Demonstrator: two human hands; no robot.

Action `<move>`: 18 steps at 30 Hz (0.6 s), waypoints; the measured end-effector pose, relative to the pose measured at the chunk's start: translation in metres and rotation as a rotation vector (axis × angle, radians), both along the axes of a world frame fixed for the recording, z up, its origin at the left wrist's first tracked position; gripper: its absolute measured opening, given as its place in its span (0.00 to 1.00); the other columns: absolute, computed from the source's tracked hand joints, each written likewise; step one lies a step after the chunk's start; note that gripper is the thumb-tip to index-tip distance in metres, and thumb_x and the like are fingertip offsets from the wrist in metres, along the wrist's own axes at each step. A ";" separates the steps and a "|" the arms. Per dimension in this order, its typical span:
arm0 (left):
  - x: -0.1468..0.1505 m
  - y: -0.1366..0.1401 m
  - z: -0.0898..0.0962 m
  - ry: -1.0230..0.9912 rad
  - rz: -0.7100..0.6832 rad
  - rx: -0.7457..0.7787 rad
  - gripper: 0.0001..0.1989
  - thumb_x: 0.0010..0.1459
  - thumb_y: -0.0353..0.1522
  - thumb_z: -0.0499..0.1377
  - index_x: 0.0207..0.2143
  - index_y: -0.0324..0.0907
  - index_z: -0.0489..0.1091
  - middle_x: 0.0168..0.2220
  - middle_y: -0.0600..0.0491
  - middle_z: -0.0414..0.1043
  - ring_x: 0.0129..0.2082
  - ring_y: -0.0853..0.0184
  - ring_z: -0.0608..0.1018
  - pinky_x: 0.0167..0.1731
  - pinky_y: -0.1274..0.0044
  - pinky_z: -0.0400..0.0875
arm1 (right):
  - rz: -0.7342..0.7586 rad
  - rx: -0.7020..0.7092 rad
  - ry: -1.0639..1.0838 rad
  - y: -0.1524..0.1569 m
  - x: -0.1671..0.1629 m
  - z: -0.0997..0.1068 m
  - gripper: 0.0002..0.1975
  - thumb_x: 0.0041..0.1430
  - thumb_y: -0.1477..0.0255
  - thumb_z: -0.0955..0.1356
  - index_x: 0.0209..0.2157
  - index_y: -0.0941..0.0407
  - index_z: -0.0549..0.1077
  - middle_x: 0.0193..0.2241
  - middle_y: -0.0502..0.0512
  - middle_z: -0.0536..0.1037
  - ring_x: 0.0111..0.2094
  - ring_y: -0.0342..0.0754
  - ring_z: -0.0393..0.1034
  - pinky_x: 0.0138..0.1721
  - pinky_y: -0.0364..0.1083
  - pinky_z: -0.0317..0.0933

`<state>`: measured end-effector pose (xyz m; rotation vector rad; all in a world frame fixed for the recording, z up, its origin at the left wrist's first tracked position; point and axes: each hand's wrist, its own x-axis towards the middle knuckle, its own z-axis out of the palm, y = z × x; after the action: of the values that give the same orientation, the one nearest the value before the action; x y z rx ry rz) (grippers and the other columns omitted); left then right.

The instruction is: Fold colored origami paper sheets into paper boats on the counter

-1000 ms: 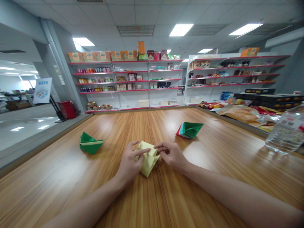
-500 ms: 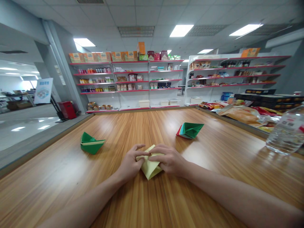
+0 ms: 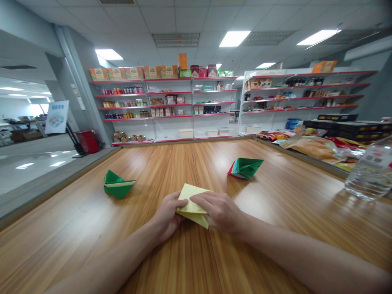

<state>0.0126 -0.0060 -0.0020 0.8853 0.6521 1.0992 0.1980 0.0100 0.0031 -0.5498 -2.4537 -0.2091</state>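
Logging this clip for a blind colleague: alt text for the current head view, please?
A person's left hand and right hand hold a folded pale-yellow paper at a wood-grain table. A green origami piece sits to the left, a multicolored origami piece to the right, with stocked shelves beyond.

The yellow paper [image 3: 191,191] is now showing a broad, flat upper face instead of the creased, pointed form of a second ago, and its lower tip is pointing further to the right, with a layer gaping beneath. The left hand [image 3: 168,213] is no longer stretching its index finger across the top; its thumb is lying there instead. The right hand [image 3: 222,210] is laying its fingers over the face rather than pinching the right edge
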 end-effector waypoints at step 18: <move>-0.018 0.011 -0.005 -0.020 -0.043 0.083 0.35 0.43 0.18 0.62 0.56 0.38 0.65 0.43 0.42 0.76 0.39 0.59 0.78 0.36 0.74 0.71 | 0.098 0.145 -0.078 0.008 -0.001 -0.012 0.15 0.62 0.78 0.61 0.48 0.54 0.71 0.41 0.54 0.79 0.38 0.44 0.72 0.37 0.42 0.67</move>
<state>-0.0053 0.0051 -0.0074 0.9541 0.5720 1.1008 0.1966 0.0180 -0.0090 -0.3641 -2.5091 -0.3707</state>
